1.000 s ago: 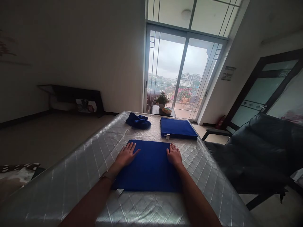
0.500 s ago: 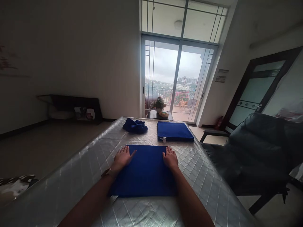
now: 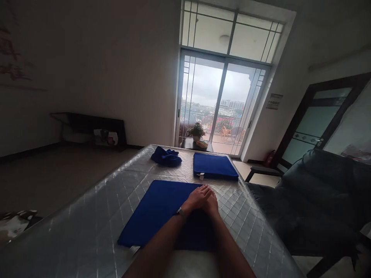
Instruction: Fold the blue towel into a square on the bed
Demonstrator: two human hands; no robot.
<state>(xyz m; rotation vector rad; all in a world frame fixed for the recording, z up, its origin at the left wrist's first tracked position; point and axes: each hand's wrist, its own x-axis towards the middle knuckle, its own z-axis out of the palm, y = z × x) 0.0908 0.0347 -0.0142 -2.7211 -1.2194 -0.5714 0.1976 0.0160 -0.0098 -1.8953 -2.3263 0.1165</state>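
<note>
A flat blue towel [image 3: 156, 208] lies spread on the quilted silver tabletop [image 3: 87, 224] in front of me. My left hand [image 3: 197, 197] has crossed over to the towel's far right corner, fingers stretched out flat, a watch on its wrist. My right hand [image 3: 213, 206] rests at the same corner, touching the left hand, which covers its fingers. Farther back sit a neatly folded blue towel [image 3: 214, 166] with a white tag and, to its left, a crumpled blue towel [image 3: 166, 157].
A black padded chair [image 3: 313, 193] stands close to the table's right edge. Behind the table a sliding glass door [image 3: 217, 104] leads to a balcony, with a small potted plant [image 3: 197, 131] before it. A low dark shelf [image 3: 89, 127] lines the left wall.
My left hand has slid across the towel from its left edge to the right corner, meeting the right hand. The right hand stayed roughly in place. The camera tilted slightly.
</note>
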